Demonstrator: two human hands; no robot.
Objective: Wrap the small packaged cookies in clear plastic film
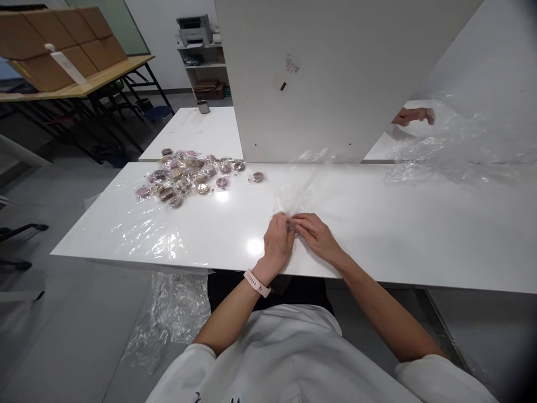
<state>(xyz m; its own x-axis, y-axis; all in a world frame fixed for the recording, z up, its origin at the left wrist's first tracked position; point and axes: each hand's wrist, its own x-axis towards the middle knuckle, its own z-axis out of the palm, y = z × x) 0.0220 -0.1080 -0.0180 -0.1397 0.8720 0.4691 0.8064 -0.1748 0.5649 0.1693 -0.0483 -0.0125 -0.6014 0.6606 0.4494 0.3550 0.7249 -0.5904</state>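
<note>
At the front edge of the white table (369, 224), my left hand (277, 240) and my right hand (318, 237) meet, both with fingers closed in a pinch. Between them is thin clear plastic film (293, 196), which spreads away over the tabletop beyond my fingertips. Whether it is a bag or a loose sheet I cannot tell, and my fingers hide the part they pinch. To the left lies a pile of small round treats in clear wrappers (191, 170), pink, brown and yellowish. One wrapped brown piece (257, 177) sits apart, nearer my hands.
A tall white partition (302, 84) stands along the table's back edge. Beyond it at right, another person's hand (415, 116) shows near crumpled clear plastic (453, 151). More plastic film (176, 308) hangs below the table at left. A metal cup (203, 107) stands on the adjoining table.
</note>
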